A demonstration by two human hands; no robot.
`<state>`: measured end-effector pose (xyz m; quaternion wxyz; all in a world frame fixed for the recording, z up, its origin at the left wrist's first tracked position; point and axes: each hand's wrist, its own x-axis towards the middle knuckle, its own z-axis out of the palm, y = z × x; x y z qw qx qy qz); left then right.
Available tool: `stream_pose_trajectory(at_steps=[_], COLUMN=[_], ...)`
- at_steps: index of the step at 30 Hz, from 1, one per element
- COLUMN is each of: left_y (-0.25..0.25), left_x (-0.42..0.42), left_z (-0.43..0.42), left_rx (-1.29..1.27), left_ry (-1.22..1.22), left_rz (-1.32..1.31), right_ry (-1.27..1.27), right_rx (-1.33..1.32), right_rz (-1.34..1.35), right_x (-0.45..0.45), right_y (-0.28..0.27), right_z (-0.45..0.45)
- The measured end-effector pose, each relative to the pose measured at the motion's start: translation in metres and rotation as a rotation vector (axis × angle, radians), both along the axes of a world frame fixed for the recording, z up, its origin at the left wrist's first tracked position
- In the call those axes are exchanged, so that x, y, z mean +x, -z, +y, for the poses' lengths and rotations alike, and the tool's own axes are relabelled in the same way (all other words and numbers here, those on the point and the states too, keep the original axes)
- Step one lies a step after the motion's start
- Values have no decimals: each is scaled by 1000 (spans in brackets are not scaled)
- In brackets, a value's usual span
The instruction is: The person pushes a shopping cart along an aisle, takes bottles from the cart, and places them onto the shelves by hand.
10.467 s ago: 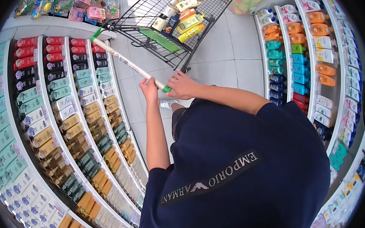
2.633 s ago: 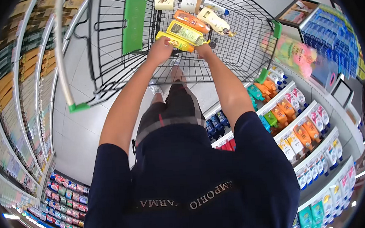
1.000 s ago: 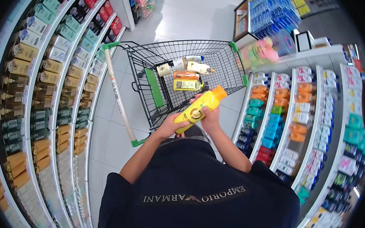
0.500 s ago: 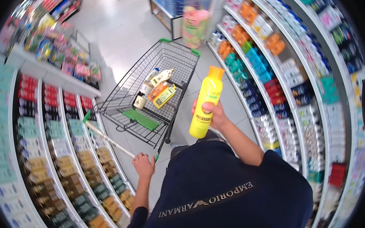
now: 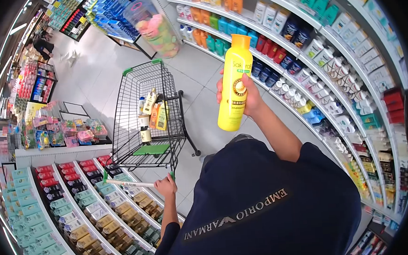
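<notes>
A yellow bottle (image 5: pixel 234 97) with an orange-yellow cap stands nearly upright in my right hand (image 5: pixel 252 96), its printed label facing up toward the camera. My fingers wrap round its middle. Lower left, my left hand (image 5: pixel 165 185) is closed round the right end of the white cart handle (image 5: pixel 130 183). The black wire cart (image 5: pixel 127 92) is ahead of me. Inside it lie several products, among them a cream bottle (image 5: pixel 150 101), an orange bottle (image 5: pixel 155 115), a yellow bottle (image 5: pixel 162 117) and a white container with a dark label (image 5: pixel 144 128).
Shelves of bottles (image 5: pixel 274 53) curve along the right, and shelves of tubes and bottles (image 5: pixel 89 204) line the lower left. A clear bin of colourful items (image 5: pixel 154 32) stands beyond the cart. A person in dark clothing (image 5: pixel 44 47) is far off at upper left. Pale floor tiles surround the cart.
My left hand left the yellow bottle and took the cart handle, while my right hand kept the bottle and raised it. The view has turned toward the right-hand shelves, putting the cart further left.
</notes>
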<state>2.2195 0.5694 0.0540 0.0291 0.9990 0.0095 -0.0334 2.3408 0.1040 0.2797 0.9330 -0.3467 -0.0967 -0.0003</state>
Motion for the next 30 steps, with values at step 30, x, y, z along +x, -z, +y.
stream_pose_trajectory(at_steps=[30], left_y=[-25], left_x=[1], left_z=[-199], left_rx=[-21], left_ry=[328], left_rz=[264], right_ry=[-47], right_rx=[99], right_rz=[130], right_x=[-208], right_y=[13], right_z=[-44])
